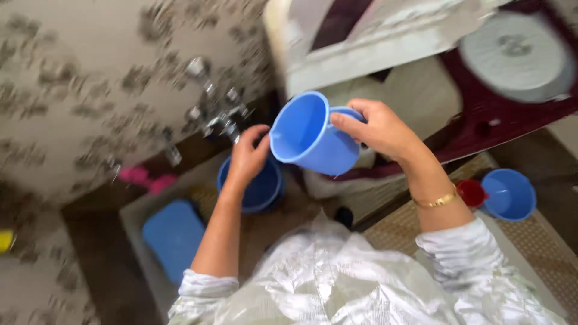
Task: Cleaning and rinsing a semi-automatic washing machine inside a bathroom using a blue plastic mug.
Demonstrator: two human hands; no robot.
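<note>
My right hand (382,128) grips a blue plastic mug (310,135) by its handle and holds it tilted, its open mouth turned toward the left. My left hand (248,157) reaches to a metal wall tap (224,120) and rests just under it, fingers curled near the spout. Directly below the tap and the mug stands a blue bucket (260,189). A gold bangle (436,200) sits on my right wrist.
A blue rectangular stool or lid (174,236) lies at lower left. Pink items (144,177) rest by the patterned tiled wall (78,90). A small red cup (471,192) and another blue bucket (510,194) stand right. A white washing machine (421,36) fills the top right.
</note>
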